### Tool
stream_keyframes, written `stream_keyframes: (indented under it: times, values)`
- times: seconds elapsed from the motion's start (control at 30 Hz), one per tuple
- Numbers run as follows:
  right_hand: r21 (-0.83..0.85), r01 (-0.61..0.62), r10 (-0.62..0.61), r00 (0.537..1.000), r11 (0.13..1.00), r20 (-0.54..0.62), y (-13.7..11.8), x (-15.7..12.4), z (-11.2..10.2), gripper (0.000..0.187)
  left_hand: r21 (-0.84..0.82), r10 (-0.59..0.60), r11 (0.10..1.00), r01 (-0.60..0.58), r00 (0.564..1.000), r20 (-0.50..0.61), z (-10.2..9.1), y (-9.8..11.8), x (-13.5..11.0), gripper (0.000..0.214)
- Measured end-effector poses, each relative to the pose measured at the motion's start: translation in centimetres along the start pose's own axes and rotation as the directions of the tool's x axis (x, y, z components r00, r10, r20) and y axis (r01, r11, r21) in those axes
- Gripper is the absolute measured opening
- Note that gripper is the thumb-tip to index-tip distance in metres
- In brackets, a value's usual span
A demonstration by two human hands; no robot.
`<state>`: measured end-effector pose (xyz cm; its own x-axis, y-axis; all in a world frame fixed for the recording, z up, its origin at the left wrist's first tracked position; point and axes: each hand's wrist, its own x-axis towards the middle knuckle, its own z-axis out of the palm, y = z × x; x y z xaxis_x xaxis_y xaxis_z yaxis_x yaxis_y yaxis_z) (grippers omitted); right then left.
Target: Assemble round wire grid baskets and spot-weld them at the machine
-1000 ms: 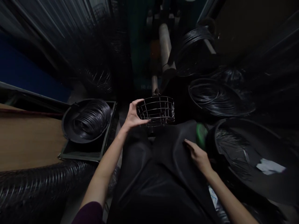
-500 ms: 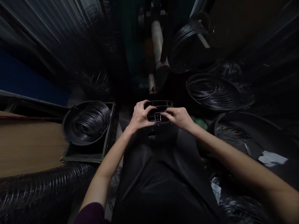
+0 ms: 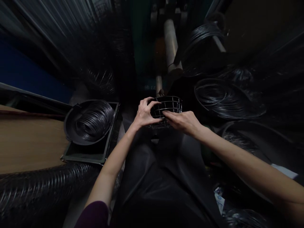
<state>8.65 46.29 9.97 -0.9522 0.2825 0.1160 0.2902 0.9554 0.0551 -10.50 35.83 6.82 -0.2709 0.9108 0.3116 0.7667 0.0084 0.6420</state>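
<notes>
The left hand [image 3: 145, 114] and right hand [image 3: 182, 123] clamp the round wire basket [image 3: 171, 107] from both sides, spreading their grip across its bars.

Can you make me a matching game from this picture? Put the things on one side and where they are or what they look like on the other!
Things:
1. wire basket
2. coil of black wire
3. purple sleeve
4. wooden surface

Matches:
A. on the left arm
B. held by the left hand and right hand
C. brown, at the far left
D. lying in a round black pan

Right pairs: 1-B, 2-D, 3-A, 4-C
</notes>
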Motion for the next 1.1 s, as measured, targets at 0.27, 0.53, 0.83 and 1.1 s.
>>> stream_keyframes:
  times: [0.27, 0.53, 0.83, 1.1]
  values:
    - [-0.01, 0.048, -0.048, 0.997, 0.999, -0.057, 1.2, 0.8, 0.3, 0.041, -0.012, -0.001, 1.0, 0.001, 1.0, -0.025, 0.3, -0.5, 1.2, 0.067]
    - [0.008, 0.02, -0.019, 0.998, 1.0, -0.061, 1.8, 1.3, 0.2, 0.042, 0.007, 0.006, 1.0, -0.006, 1.0, -0.008, 0.1, -0.7, 2.4, 0.068]
    - [0.037, -0.003, 0.005, 0.998, 0.999, -0.062, 2.1, 2.4, -0.3, 0.039, 0.009, 0.025, 1.0, -0.025, 1.0, 0.003, -0.5, -1.1, 3.4, 0.069]
    - [0.052, -0.153, 0.161, 0.952, 0.987, -0.259, 2.3, 1.0, 0.9, 0.03, -0.016, -0.001, 1.0, 0.001, 1.0, -0.001, -1.1, -0.9, 4.2, 0.068]
